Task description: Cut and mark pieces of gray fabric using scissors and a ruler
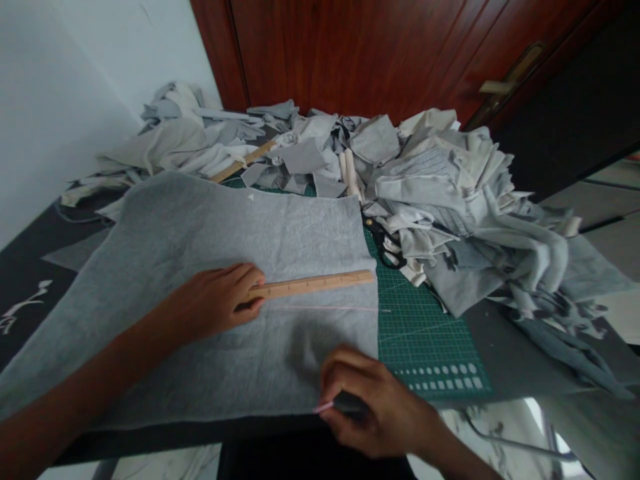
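Note:
Grey cloth [225, 240] lies spread flat over the table and part of a green cutting mat [425, 340]. My left hand [227, 297] is closed on the left end of a wooden ruler [320, 283], which rests on the cloth and reaches its right edge. Below the ruler a thin pink line [325, 308] runs across the cloth and onto the mat. At the cloth's front edge, my right hand [373, 403] pinches a short piece of pink marking chalk [324, 407]; most of it is hidden by the fingers.
Black-handled scissors [387, 243] lie on the mat beside a large heap of grey and white cloth scraps [460, 187]. More crumpled cloth [165, 147] is piled at the back left, near a second wooden ruler [245, 160]. A wooden door [350, 53] stands behind the table.

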Demonstrator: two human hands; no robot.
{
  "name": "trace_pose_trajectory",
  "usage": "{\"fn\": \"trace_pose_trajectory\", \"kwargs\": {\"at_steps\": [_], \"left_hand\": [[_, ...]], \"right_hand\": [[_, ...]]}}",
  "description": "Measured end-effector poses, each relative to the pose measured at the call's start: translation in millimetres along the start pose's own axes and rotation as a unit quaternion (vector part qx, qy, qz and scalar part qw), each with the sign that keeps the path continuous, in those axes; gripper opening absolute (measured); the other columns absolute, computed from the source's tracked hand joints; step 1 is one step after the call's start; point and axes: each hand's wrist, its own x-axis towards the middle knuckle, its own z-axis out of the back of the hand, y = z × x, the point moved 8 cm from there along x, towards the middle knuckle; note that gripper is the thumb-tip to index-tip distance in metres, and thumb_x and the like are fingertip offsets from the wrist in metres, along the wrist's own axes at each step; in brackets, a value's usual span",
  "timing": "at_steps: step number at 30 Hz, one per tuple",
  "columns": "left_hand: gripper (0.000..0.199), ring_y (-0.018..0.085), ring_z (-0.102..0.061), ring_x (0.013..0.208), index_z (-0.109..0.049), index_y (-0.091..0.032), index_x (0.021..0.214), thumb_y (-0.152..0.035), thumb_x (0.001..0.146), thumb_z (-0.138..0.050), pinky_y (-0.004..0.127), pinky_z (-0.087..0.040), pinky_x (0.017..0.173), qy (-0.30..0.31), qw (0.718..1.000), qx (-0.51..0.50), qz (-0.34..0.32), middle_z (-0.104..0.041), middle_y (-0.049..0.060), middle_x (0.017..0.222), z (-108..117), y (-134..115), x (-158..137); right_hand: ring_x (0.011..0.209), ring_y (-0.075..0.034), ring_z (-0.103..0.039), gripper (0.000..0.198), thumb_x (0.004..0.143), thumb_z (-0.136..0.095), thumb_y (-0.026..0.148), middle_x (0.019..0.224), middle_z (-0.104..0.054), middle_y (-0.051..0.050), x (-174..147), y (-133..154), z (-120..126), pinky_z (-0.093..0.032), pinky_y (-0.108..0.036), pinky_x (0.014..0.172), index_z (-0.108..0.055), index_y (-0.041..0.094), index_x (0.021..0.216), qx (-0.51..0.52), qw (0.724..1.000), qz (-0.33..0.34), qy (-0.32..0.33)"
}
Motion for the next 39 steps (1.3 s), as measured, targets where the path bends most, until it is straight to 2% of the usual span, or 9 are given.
{"fn": "trace_pose_trajectory", "kwargs": {"at_steps": [5, 12, 17, 20, 23, 27, 30, 34, 39], "left_hand": [[0.036, 0.030, -0.076, 0.087, -0.058, -0.020, 0.128, -0.036, 0.096, -0.052, 0.039, -0.056, 0.070, 0.044, 0.996, -0.001, 0.081, -0.077, 0.010, 0.108, -4, 10, -27], [0.024, 0.027, -0.073, 0.069, -0.063, -0.021, 0.099, -0.036, 0.095, -0.044, 0.036, -0.050, 0.056, 0.048, 0.984, 0.016, 0.172, -0.076, 0.010, 0.093, -2, -2, -82], [0.031, 0.025, -0.071, 0.062, -0.059, -0.022, 0.088, -0.042, 0.101, -0.039, 0.033, -0.043, 0.052, 0.054, 0.962, 0.010, 0.268, -0.071, 0.005, 0.081, -11, -23, -115], [0.036, 0.022, -0.068, 0.056, -0.060, -0.022, 0.086, -0.042, 0.105, -0.037, 0.032, -0.043, 0.051, 0.065, 0.968, -0.012, 0.242, -0.068, 0.003, 0.072, -17, -50, -115], [0.040, 0.025, -0.071, 0.067, -0.065, -0.022, 0.084, -0.043, 0.106, -0.040, 0.037, -0.052, 0.061, 0.013, 0.988, 0.012, 0.155, -0.070, 0.005, 0.075, -7, -68, -96], [0.030, 0.033, -0.068, 0.107, -0.072, -0.018, 0.106, -0.034, 0.105, -0.047, 0.050, -0.057, 0.090, -0.089, 0.994, 0.052, -0.032, -0.073, 0.014, 0.114, 11, -67, -63], [0.039, 0.037, -0.049, 0.141, -0.063, -0.017, 0.138, -0.032, 0.103, -0.052, 0.056, -0.048, 0.112, -0.090, 0.986, 0.028, -0.135, -0.056, 0.018, 0.150, 5, -48, -39], [0.056, 0.039, -0.028, 0.157, -0.044, -0.018, 0.158, -0.036, 0.105, -0.050, 0.065, -0.032, 0.124, -0.084, 0.988, -0.015, -0.131, -0.035, 0.020, 0.167, -7, -21, -9], [0.052, 0.038, -0.024, 0.160, -0.048, -0.022, 0.156, -0.034, 0.105, -0.048, 0.067, -0.024, 0.128, -0.087, 0.994, -0.029, -0.054, -0.033, 0.016, 0.170, -10, -11, 14]], "right_hand": [[0.102, -0.018, -0.065, 0.004, 0.099, -0.065, 0.022, 0.103, -0.066, -0.005, 19, 5, -7, -0.056, -0.030, 0.088, -0.061, 0.022, 0.101, -0.015, 1.000, -0.016, -0.010], [0.127, -0.023, -0.062, 0.006, 0.108, -0.055, 0.027, 0.130, -0.068, -0.009, 31, -21, 41, -0.051, -0.044, 0.111, -0.060, 0.024, 0.109, -0.163, 0.985, -0.050, 0.012], [0.137, -0.027, -0.059, 0.011, 0.109, -0.052, 0.027, 0.138, -0.066, -0.015, 54, -37, 47, -0.049, -0.052, 0.117, -0.060, 0.022, 0.113, -0.208, 0.978, -0.016, -0.004], [0.138, -0.028, -0.060, 0.012, 0.109, -0.050, 0.026, 0.134, -0.069, -0.017, 75, -48, 44, -0.050, -0.053, 0.116, -0.060, 0.021, 0.114, -0.198, 0.980, 0.013, -0.025], [0.137, -0.028, -0.062, 0.015, 0.109, -0.049, 0.029, 0.138, -0.068, -0.019, 93, -64, 46, -0.051, -0.053, 0.115, -0.060, 0.020, 0.115, -0.186, 0.981, 0.021, -0.052], [0.140, -0.028, -0.060, 0.019, 0.111, -0.045, 0.035, 0.142, -0.067, -0.018, 108, -80, 51, -0.049, -0.054, 0.117, -0.058, 0.021, 0.113, -0.174, 0.982, 0.028, -0.061], [0.139, -0.027, -0.061, 0.022, 0.112, -0.042, 0.039, 0.143, -0.067, -0.018, 115, -88, 56, -0.052, -0.052, 0.114, -0.057, 0.023, 0.114, -0.170, 0.984, 0.019, -0.055], [0.137, -0.026, -0.062, 0.026, 0.113, -0.040, 0.042, 0.141, -0.068, -0.017, 131, -95, 66, -0.051, -0.048, 0.115, -0.057, 0.022, 0.113, -0.177, 0.982, 0.038, -0.045], [0.128, -0.025, -0.068, 0.028, 0.111, -0.042, 0.046, 0.133, -0.073, -0.014, 157, -110, 86, -0.051, -0.046, 0.113, -0.058, 0.023, 0.112, -0.175, 0.981, 0.066, -0.042]]}}
